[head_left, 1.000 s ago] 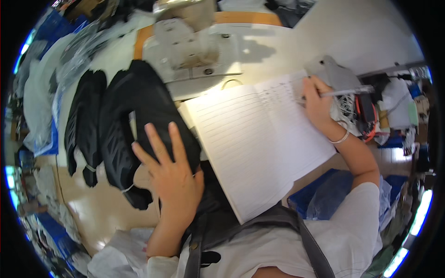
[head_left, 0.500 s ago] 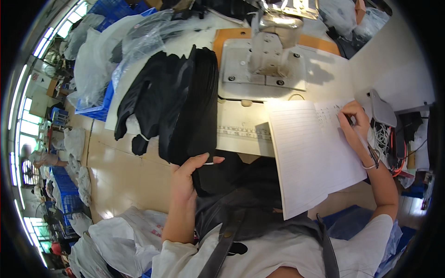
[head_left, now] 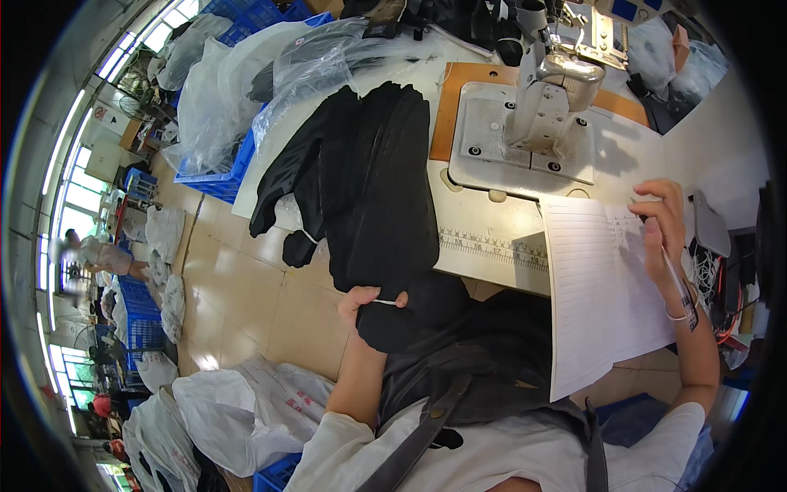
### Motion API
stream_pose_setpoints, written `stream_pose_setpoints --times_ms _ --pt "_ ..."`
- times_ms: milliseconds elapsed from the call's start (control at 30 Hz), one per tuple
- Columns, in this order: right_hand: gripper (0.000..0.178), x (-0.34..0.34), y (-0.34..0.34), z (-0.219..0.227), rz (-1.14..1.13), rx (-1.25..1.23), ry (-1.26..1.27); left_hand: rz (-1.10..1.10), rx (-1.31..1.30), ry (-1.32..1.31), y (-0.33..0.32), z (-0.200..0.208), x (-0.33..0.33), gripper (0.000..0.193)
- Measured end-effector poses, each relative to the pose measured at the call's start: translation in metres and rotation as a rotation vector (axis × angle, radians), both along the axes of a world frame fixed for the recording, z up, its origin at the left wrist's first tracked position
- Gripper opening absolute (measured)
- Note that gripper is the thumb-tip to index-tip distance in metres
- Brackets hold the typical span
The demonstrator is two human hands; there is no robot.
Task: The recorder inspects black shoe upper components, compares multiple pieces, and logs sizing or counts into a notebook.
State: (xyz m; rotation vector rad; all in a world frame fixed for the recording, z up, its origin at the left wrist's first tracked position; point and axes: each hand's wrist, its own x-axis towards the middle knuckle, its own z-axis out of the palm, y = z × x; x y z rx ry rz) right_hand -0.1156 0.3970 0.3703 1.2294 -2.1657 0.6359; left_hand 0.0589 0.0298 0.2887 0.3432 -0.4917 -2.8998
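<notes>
My left hand is closed round the near end of a thick stack of black fabric pieces, where a white tie crosses it. The stack leans over the table's front edge, and its far part lies on the tabletop. An open lined notebook rests at the right front of the table, overhanging toward my lap, with small handwriting near the top of its right page. Above that page my right hand holds a clear pen, its fingers partly raised.
A sewing machine stands behind the notebook, its metal plate set in the table. A ruler strip runs along the table's front. Blue crates with plastic bags are at the left. White sacks lie on the floor. Cables hang at the right.
The whole view has shifted, so things sit farther right. My left hand has tilted the black stack, showing more of its broad face. My right hand's fingers have lifted and straightened around the pen.
</notes>
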Motion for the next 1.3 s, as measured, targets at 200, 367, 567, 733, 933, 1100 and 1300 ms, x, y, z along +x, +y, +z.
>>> stream_pose_setpoints --times_ms 200,367,567,733,933,1100,1300 --pt "0.04 -0.004 -0.08 0.008 0.221 -0.312 -0.215 0.07 -0.055 0.041 -0.002 -0.007 0.0 0.048" --pt "0.043 -0.003 -0.151 0.014 0.302 0.089 -0.173 0.026 -0.047 0.118 -0.008 -0.019 0.001 0.058" --pt "0.051 -0.025 -0.199 0.013 0.36 0.111 -0.071 0.021 0.078 0.204 -0.01 -0.025 0.001 0.073" --pt "0.045 -0.031 -0.218 0.013 0.472 0.097 0.07 -0.027 -0.003 0.245 -0.01 -0.025 -0.002 0.063" --pt "0.038 -0.038 -0.223 0.016 0.455 0.106 0.107 -0.04 0.021 0.251 -0.016 -0.034 0.001 0.065" --pt "0.044 -0.04 -0.22 0.016 0.439 0.169 0.103 -0.058 -0.065 0.253 -0.011 -0.028 0.001 0.061" --pt "0.039 -0.044 -0.209 0.003 0.456 0.121 0.086 0.005 -0.056 0.128 -0.003 -0.028 0.005 0.054"
